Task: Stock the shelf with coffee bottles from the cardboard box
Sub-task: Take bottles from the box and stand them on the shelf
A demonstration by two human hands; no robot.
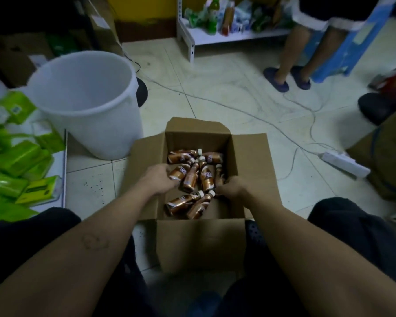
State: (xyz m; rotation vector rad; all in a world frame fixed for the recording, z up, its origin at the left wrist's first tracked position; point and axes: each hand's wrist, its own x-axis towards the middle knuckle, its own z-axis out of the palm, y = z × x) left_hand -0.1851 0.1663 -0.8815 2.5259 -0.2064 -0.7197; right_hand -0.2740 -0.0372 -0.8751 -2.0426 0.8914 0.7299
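An open cardboard box (249, 156) stands on the floor between my knees. Several brown coffee bottles (207, 177) with white caps lie loose inside it. My left hand (159, 179) reaches into the box from the left, its fingers curled around one coffee bottle (180, 172). My right hand (232, 187) is inside the box on the right, fingers closed on another bottle (218, 176) that it partly hides. Two more bottles (188, 203) lie near the front of the box. A white shelf (192, 40) with mixed goods stands at the far wall.
A large white bucket (85, 99) stands left of the box. Green packets (12, 161) fill a low shelf at the left. Cables and a power strip (343, 163) cross the floor at right. Another person's legs (293, 53) stand by the far shelf.
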